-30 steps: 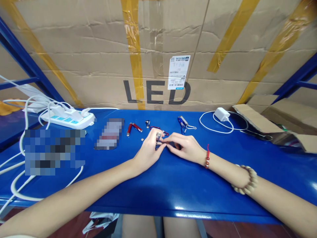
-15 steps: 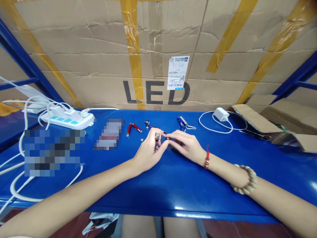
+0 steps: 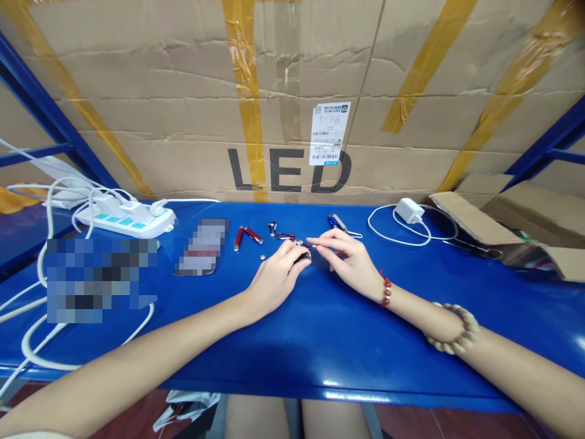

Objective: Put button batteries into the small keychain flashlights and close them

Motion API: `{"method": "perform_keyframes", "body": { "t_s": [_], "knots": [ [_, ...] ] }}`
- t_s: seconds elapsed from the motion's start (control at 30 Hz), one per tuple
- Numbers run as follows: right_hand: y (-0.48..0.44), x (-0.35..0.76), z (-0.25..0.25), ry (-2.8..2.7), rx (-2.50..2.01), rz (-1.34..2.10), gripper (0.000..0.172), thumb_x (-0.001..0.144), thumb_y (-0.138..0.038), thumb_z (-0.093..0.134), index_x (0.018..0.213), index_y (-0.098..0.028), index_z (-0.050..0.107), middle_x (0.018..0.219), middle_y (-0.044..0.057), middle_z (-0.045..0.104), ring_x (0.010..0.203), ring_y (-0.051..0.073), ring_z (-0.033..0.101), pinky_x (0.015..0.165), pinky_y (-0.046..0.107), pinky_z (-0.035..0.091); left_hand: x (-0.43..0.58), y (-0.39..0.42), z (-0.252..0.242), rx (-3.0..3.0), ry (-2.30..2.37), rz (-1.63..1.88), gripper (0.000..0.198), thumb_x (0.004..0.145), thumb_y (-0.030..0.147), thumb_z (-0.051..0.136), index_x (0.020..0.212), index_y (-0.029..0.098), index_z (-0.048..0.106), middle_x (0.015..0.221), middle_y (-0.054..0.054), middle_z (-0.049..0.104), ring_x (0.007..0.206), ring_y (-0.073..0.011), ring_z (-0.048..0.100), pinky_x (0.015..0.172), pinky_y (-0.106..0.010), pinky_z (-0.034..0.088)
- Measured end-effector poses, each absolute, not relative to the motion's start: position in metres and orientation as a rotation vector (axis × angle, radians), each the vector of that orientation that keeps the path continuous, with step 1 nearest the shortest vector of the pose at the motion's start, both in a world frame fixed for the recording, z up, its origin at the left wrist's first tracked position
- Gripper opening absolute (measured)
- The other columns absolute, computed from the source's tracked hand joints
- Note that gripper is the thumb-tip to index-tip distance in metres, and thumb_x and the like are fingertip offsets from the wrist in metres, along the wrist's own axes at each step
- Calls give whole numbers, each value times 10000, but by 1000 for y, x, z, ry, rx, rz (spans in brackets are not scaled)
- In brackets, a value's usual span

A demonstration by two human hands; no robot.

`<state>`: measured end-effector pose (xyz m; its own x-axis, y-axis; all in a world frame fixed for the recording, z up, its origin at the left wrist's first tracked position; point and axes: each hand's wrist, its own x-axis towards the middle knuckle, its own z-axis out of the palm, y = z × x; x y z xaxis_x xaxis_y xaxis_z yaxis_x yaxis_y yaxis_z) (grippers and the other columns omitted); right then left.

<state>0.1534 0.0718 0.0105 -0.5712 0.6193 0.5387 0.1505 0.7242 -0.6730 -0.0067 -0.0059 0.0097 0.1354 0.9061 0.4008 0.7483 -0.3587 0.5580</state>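
Observation:
My left hand is closed around a small dark tube with a shiny end, mostly hidden by the fingers. Close on its right, my right hand pinches a tiny silvery piece between thumb and fingertips; its kind is too small to make out. Just beyond the hands lies a red carabiner clip. Two red metal tubes rest to the left, near a small silver-and-dark metal part. A small round silver disc sits beside my left hand. Behind my right hand is a blue cylinder with a silver clip.
On the left are a phone-like pixelated object, a white power strip and looping white cables. A white charger with its cord, scissors and an open cardboard box are on the right. A large carton stands behind the blue table.
My left hand has tipped the dark tube from upright toward the right. My right hand has drawn slightly back and up, opening a small gap; the red clip shows more.

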Motion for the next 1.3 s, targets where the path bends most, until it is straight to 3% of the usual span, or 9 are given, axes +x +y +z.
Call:
{"method": "perform_keyframes", "body": {
  "t_s": [0.27, 0.47, 0.63, 0.8, 1.07, 1.3],
  "knots": [
    [71, 151, 9, -2034, -602, 1158, 244, 823, -333, 543, 1005, -193, 626, 857, 34, 569, 551, 63, 479, 399, 168, 389, -8, -5, 8, 2227, 1638, 1054, 188, 902, 187, 392, 982, 175, 561, 971, -57, 597, 940, -177, 557, 866, -317, 439],
    [75, 152, 11, -1726, -596, 1783, 588, 700, -331, 688, 1220, -221, 434, 662, -59, 498, 464, 34, 359, 358, 136, 313, -8, -5, 8, 2305, 1619, 1073, 210, 893, 174, 399, 1014, 188, 570, 1006, -46, 639, 934, -188, 563, 864, -328, 439],
    [75, 153, 16, -1566, -617, 2031, 653, 675, -286, 721, 1248, -233, 412, 576, -97, 439, 434, 22, 295, 351, 128, 257, -8, -8, 11, 2312, 1565, 1130, 226, 898, 169, 391, 1034, 183, 571, 1003, -44, 646, 941, -176, 563, 871, -312, 437],
    [74, 154, 18, -1571, -663, 2067, 642, 668, -283, 729, 1234, -225, 431, 554, -104, 434, 419, 21, 319, 344, 133, 271, -9, -9, 12, 2341, 1512, 1128, 257, 897, 194, 407, 1094, 234, 568, 1029, -24, 647, 926, -172, 568, 864, -317, 438],
    [77, 153, 14, -1704, -684, 1940, 525, 651, -335, 731, 1099, -196, 497, 577, -89, 481, 417, 30, 399, 302, 121, 330, -11, -6, 9, 2355, 1481, 1142, 236, 878, 161, 443, 1039, 223, 604, 982, -17, 671, 881, -169, 579, 833, -298, 444],
    [71, 150, 9, -1841, -741, 1528, 324, 684, -411, 682, 859, -158, 582, 590, -55, 504, 339, 15, 384, 246, 132, 297, -9, -5, 8, 2219, 1598, 1206, 213, 863, 137, 445, 998, 196, 599, 1012, -38, 660, 942, -176, 594, 857, -304, 454]
  ]
}}
